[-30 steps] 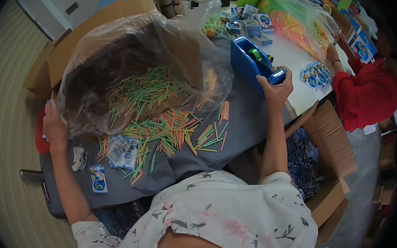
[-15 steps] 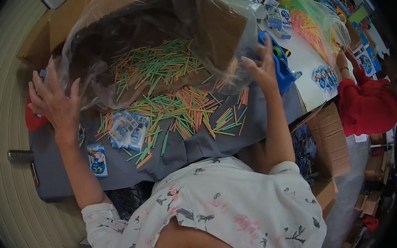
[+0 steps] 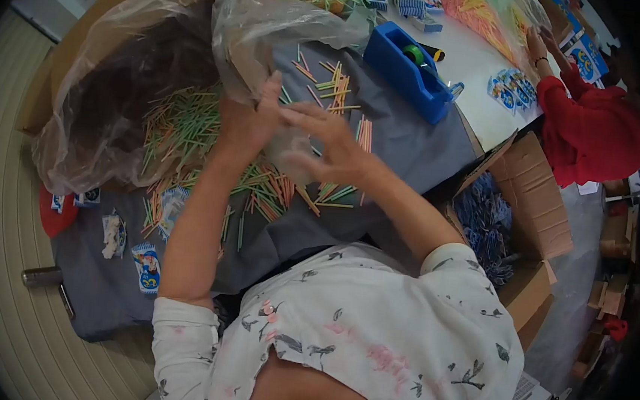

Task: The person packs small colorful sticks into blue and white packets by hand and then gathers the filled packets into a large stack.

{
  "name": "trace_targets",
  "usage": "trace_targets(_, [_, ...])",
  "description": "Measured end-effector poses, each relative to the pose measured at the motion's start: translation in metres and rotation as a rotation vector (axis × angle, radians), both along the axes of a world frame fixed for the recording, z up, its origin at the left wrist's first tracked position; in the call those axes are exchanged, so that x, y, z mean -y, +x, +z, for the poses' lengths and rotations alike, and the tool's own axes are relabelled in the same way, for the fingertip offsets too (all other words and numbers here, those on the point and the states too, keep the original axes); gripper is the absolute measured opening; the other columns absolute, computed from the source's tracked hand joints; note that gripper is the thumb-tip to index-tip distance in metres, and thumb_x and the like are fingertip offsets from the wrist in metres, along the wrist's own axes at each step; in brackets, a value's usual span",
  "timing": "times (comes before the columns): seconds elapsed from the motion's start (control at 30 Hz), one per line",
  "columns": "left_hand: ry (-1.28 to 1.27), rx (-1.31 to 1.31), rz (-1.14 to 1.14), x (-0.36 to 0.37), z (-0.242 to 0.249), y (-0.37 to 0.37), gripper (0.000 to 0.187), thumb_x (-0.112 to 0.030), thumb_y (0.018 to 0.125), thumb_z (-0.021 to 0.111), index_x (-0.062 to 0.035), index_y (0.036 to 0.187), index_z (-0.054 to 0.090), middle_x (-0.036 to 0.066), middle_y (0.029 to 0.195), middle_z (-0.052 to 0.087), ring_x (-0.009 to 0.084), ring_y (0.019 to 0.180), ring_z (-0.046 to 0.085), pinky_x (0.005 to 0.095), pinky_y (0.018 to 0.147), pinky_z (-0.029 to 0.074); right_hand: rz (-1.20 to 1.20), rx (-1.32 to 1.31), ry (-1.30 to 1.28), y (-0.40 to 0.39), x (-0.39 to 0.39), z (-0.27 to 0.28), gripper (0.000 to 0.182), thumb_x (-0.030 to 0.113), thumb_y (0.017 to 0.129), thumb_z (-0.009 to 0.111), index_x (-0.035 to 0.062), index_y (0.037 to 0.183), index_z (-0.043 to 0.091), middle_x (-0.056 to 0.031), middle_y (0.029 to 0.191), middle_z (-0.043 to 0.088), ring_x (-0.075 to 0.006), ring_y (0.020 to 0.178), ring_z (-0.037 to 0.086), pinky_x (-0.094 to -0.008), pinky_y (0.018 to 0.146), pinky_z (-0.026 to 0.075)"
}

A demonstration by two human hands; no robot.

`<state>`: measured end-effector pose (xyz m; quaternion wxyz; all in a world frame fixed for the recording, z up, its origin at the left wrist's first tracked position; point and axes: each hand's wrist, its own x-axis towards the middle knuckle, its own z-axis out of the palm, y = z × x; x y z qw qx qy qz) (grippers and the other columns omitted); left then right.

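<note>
A large clear plastic bag (image 3: pixel 131 23) lies open on its side, with thin green and orange sticks (image 3: pixel 179 125) inside. My left hand (image 3: pixel 249 130) is at the right edge of its mouth, closed on the film. Just to the right, my right hand (image 3: pixel 333 145) has its thumb and fingers curved around a blurred fold of the same film. More loose sticks (image 3: pixel 260 191) are spread on the grey cloth (image 3: pixel 406 162) beneath and beside both hands. Under my left forearm, small clear-and-blue packets (image 3: pixel 174 207) are partly hidden.
A blue tape dispenser (image 3: pixel 409 72) stands at the right of the cloth. Nearer left lie a blue packet (image 3: pixel 146 267) and a crumpled one (image 3: pixel 113 236). An open carton (image 3: pixel 530 209) holds dark shredded material. A co-worker in a red sleeve (image 3: pixel 588 131) handles a bag of sticks (image 3: pixel 477 20).
My left hand has moved right, from the bag's left side to its right edge. My right hand has come inward beside it. The bag's right side is drawn leftward, uncovering sticks and the dispenser.
</note>
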<state>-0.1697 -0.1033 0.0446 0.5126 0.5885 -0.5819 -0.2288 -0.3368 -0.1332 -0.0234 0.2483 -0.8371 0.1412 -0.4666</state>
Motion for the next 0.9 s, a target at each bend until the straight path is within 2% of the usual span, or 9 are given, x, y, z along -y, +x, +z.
trace_targets(0.03, [-0.084, 0.018, 0.047, 0.001, 0.004, 0.002, 0.04, -0.02, 0.088, 0.064, 0.0014, 0.121, 0.056, 0.021, 0.12, 0.06, 0.0316, 0.114, 0.057, 0.041, 0.094, 0.044, 0.17, -0.003, -0.004, -0.011, 0.027, -0.003, 0.046, 0.007, 0.078, 0.07, 0.0017, 0.122, 0.059, -0.0192, 0.118, 0.059, -0.034, 0.105, 0.061, -0.0369, 0.089, 0.048])
trace_targets(0.1, [-0.122, 0.012, 0.076, 0.013, 0.007, 0.006, 0.038, -0.018, 0.09, 0.062, 0.0018, 0.121, 0.056, 0.019, 0.119, 0.06, 0.0307, 0.113, 0.057, 0.0402, 0.094, 0.044, -0.099, -0.044, 0.314, -0.02, 0.083, -0.004, 0.031, 0.011, 0.087, 0.062, 0.004, 0.118, 0.064, -0.0162, 0.11, 0.063, -0.0305, 0.103, 0.062, -0.0352, 0.088, 0.048])
trace_targets(0.2, [-0.162, -0.036, 0.092, 0.03, 0.014, 0.002, 0.046, -0.023, 0.092, 0.062, 0.0017, 0.128, 0.051, 0.016, 0.125, 0.057, 0.0285, 0.115, 0.054, 0.0382, 0.098, 0.041, -0.231, -0.116, 0.177, -0.012, 0.141, -0.047, 0.032, 0.018, 0.092, 0.056, 0.0072, 0.122, 0.063, -0.0152, 0.12, 0.06, -0.0295, 0.111, 0.058, -0.039, 0.093, 0.044])
trace_targets(0.27, [-0.155, -0.07, 0.09, 0.041, 0.024, 0.004, 0.056, -0.03, 0.092, 0.064, 0.0012, 0.135, 0.046, 0.015, 0.132, 0.053, 0.0272, 0.119, 0.051, 0.0368, 0.102, 0.038, -0.394, -0.656, -0.11, 0.0, 0.143, -0.068, 0.037, 0.023, 0.093, 0.055, 0.0118, 0.128, 0.06, -0.0213, 0.137, 0.05, -0.0356, 0.129, 0.045, -0.0464, 0.104, 0.036])
trace_targets(0.33, [-0.222, -0.131, 0.012, 0.054, 0.037, 0.012, 0.062, -0.032, 0.091, 0.067, 0.0006, 0.138, 0.043, 0.014, 0.133, 0.051, 0.0264, 0.12, 0.05, 0.0369, 0.101, 0.039, -0.385, -0.61, -0.106, 0.004, 0.11, -0.067, 0.039, 0.023, 0.094, 0.054, 0.0123, 0.131, 0.057, -0.0215, 0.142, 0.044, -0.0371, 0.136, 0.036, -0.0491, 0.107, 0.031])
trace_targets(0.5, [-0.018, -0.302, 0.036, 0.062, 0.061, 0.038, 0.073, -0.031, 0.088, 0.07, -0.0003, 0.145, 0.035, 0.015, 0.136, 0.049, 0.0283, 0.12, 0.05, 0.0406, 0.1, 0.04, 0.32, -0.379, 0.096, 0.031, 0.045, -0.024, 0.038, 0.026, 0.093, 0.057, 0.0102, 0.127, 0.058, -0.0241, 0.135, 0.049, -0.0416, 0.122, 0.049, -0.0456, 0.101, 0.04])
trace_targets(0.6, [0.001, -0.238, 0.075, 0.044, 0.049, 0.055, 0.074, -0.032, 0.088, 0.07, -0.0004, 0.145, 0.034, 0.016, 0.136, 0.048, 0.0288, 0.121, 0.05, 0.041, 0.101, 0.04, 0.03, -0.347, 0.171, 0.051, 0.095, -0.006, 0.033, 0.03, 0.093, 0.056, 0.013, 0.12, 0.063, -0.0168, 0.132, 0.055, -0.0399, 0.112, 0.054, -0.046, 0.096, 0.044])
trace_targets(0.67, [0.01, -0.193, 0.1, 0.031, 0.044, 0.066, 0.075, -0.032, 0.087, 0.07, -0.0005, 0.145, 0.034, 0.016, 0.137, 0.048, 0.0291, 0.122, 0.049, 0.0412, 0.101, 0.04, 0.062, -0.526, -0.157, 0.052, 0.162, -0.039, 0.035, 0.034, 0.095, 0.052, 0.0173, 0.124, 0.061, -0.0136, 0.135, 0.053, -0.0381, 0.116, 0.053, -0.0465, 0.097, 0.042])
trace_targets(0.9, [0.106, -0.04, 0.091, 0.012, 0.012, 0.081, 0.078, -0.032, 0.087, 0.071, -0.0007, 0.146, 0.032, 0.017, 0.138, 0.047, 0.0302, 0.124, 0.048, 0.0421, 0.102, 0.039, 0.22, -0.774, -0.101, 0.085, 0.038, -0.017, 0.06, 0.045, 0.102, 0.039, 0.0013, 0.143, 0.041, -0.0232, 0.144, 0.042, -0.0379, 0.133, 0.04, -0.0459, 0.11, 0.033])
